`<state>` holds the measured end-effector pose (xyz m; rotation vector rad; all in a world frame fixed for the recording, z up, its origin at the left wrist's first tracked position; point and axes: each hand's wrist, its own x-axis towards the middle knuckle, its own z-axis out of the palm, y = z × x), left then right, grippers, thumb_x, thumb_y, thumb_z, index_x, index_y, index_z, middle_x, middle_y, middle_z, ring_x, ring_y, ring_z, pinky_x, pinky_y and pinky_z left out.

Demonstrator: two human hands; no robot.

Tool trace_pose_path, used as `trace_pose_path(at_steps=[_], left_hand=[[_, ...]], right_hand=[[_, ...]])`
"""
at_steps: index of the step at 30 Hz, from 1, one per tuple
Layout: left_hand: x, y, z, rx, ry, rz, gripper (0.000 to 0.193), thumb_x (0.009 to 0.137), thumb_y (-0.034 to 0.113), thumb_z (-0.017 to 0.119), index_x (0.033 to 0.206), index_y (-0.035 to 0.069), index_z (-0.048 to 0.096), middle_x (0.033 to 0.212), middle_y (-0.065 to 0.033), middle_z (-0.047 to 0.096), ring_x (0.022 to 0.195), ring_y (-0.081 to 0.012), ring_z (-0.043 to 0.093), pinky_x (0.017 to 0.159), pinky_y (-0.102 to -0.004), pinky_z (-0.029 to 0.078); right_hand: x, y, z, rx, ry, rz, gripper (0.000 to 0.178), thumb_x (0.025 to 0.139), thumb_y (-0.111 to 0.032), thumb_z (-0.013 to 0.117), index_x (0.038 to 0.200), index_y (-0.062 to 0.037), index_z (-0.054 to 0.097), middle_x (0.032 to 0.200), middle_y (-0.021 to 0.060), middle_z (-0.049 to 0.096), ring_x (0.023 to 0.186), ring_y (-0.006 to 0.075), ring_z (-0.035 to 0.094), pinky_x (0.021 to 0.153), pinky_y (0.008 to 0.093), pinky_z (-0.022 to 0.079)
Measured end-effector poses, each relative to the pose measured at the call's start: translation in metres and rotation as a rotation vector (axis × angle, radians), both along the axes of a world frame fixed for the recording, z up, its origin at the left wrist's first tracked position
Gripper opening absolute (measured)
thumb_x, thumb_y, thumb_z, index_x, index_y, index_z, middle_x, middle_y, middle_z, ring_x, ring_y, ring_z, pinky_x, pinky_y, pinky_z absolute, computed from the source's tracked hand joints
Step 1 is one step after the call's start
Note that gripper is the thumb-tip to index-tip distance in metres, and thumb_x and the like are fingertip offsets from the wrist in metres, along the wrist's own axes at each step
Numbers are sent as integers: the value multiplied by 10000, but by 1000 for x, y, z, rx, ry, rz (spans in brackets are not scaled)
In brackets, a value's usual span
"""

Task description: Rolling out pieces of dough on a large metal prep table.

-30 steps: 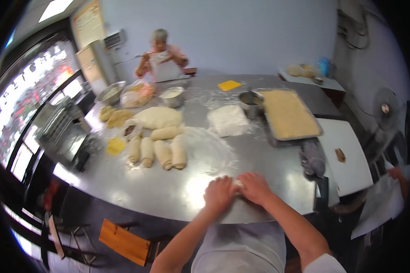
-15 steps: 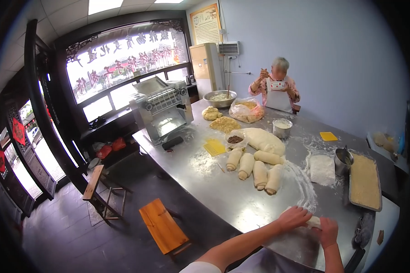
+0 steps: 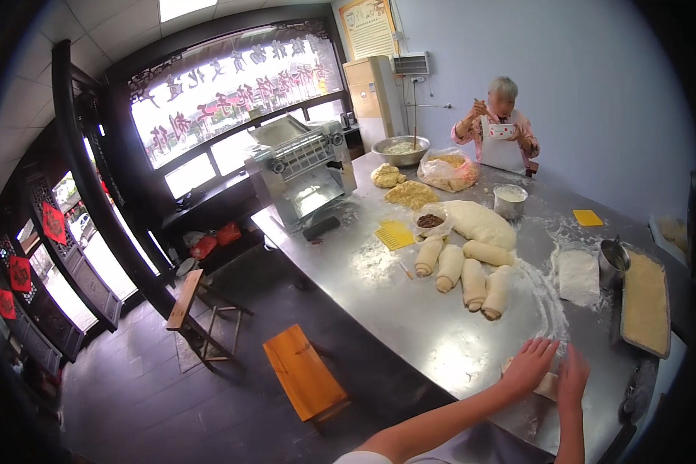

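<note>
At the near edge of the steel table, a pale piece of dough lies under and between my hands, much of it hidden. My left hand rests over it with fingers stretched out. My right hand is beside it, at the dough's right end, with its fingers pointing away from me. Farther off lie several rolled dough pieces in a cluster, next to a large mound of dough and a bowl of dark filling.
A floured white slab, a metal pitcher and a tray of yellow crumbs stand at the right. A dough-rolling machine sits at the table's left corner. Across the table, a person holds a bowl. A wooden bench is on the floor.
My view has turned left, so the scene sits farther right. My fingers have gone from curled round the dough's ends to stretched out over and beside it.
</note>
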<state>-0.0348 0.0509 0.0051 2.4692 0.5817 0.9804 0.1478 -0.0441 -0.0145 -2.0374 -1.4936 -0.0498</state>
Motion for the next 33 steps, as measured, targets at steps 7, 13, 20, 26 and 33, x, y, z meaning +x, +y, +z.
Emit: trace_pose_path(at_steps=[7,13,20,26,33], left_hand=[[-58,-43,-19,67,346,19,736,977,435,621,1566,56,393,1515,-190,511,1411,-390,459,1216,-576,280],[-72,-42,-20,216,166,25,885,909,440,699,1628,97,313,1543,-165,466,1448,-364,404,1219,-561,281],[-44,41,7,16,500,-123,466,843,337,745,1168,45,585,1126,-116,583,1133,-294,563,935,-461,456],[-70,22,-24,191,308,-89,625,886,340,726,1390,17,544,1248,-132,588,1217,-303,547,1057,-457,432],[-24,-29,-13,118,139,44,793,922,385,681,1557,3,399,1581,-213,434,1524,-372,338,1260,-537,229]], right_hand=[[-44,-51,-7,27,-380,139,557,835,-345,768,1253,-13,611,1268,207,612,1198,444,538,1023,551,421],[-56,-59,9,-21,-270,142,628,738,-452,779,1181,-39,613,1128,175,593,1090,410,523,1019,547,383],[21,-5,-19,-78,-230,223,620,647,-503,835,1014,-52,619,1000,176,567,985,406,523,849,523,425],[-54,-44,7,246,-455,108,543,668,-368,854,1021,-50,591,1001,177,575,1007,411,532,882,518,436],[-27,-77,12,46,-216,148,578,867,-241,709,1412,-90,593,1373,264,595,1281,431,543,1088,570,400]])
